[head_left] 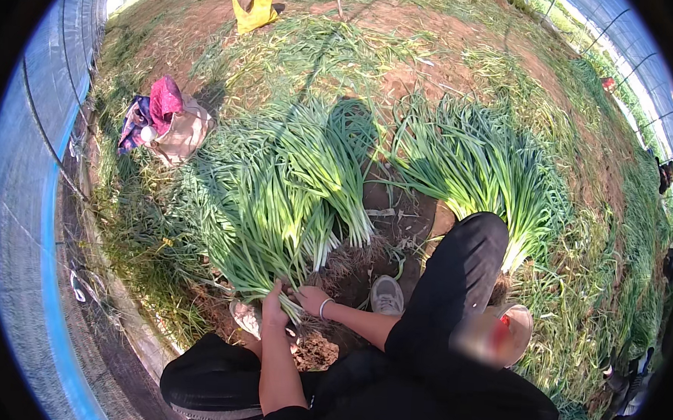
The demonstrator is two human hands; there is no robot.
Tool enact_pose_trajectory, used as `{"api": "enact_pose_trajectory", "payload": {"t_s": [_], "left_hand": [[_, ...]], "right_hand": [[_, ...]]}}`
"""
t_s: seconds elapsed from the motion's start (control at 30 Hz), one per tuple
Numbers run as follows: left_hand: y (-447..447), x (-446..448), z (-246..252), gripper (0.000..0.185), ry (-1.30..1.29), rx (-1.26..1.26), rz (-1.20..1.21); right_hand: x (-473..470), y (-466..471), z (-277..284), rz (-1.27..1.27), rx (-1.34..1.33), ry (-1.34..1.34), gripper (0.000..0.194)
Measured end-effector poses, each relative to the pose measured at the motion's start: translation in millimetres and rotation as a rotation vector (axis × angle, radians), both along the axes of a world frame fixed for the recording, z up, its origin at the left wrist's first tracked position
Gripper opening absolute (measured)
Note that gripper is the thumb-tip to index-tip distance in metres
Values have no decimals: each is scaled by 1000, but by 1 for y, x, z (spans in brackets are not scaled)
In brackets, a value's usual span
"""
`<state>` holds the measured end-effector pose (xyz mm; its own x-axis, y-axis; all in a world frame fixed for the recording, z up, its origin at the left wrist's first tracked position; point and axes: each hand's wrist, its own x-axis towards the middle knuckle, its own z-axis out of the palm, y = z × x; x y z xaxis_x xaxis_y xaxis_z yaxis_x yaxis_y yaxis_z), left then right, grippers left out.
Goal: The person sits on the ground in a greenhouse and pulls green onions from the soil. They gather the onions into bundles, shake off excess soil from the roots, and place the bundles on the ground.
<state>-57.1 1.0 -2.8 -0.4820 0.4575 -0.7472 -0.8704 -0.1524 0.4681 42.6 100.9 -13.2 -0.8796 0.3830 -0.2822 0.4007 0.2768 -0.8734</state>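
I sit low over a large heap of leafy green onions with white stalks and brown roots. My left hand is closed around a small bunch of green onions, just above its root end. At the right side of the same stalks, my right hand grips with its fingers, a pale band on its wrist. The bunch's leaves run up into the heap, so its far end cannot be told apart. Bushy roots of the heap lie just beyond my right hand.
Another pile of green onions lies right, beyond my raised knee. A beige bag with cloths stands left; a yellow bag sits farther off. Netting walls the left side. Cut leaves litter the soil. My shoe is near the roots.
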Motion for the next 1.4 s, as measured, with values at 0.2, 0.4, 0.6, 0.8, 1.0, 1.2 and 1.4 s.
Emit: {"api": "enact_pose_trajectory", "payload": {"t_s": [0.2, 0.4, 0.6, 0.8, 1.0, 1.2, 1.4], "left_hand": [[-6, 1, 16, 31, 155, -103, -59], [-11, -21, 74, 20, -35, 194, 206], [0, -147, 210, 23, -17, 923, 196], [27, -136, 282, 17, 479, 773, 187], [64, -87, 94, 27, -50, 429, -63], [41, -27, 25, 15, -336, 261, -54], [68, -74, 100, 23, -12, 257, -39]], "right_hand": [[0, 1, 29, 412, 52, -33, 31], [0, -5, 65, 198, -14, 113, 31], [-19, 45, -3, -500, -316, 127, 26], [-2, 145, -3, -847, 274, -164, 43], [16, 203, -16, -593, 481, -623, 70], [5, 208, -1, -451, 309, -756, 79], [-4, 232, -10, -513, 150, -815, 61]]}}
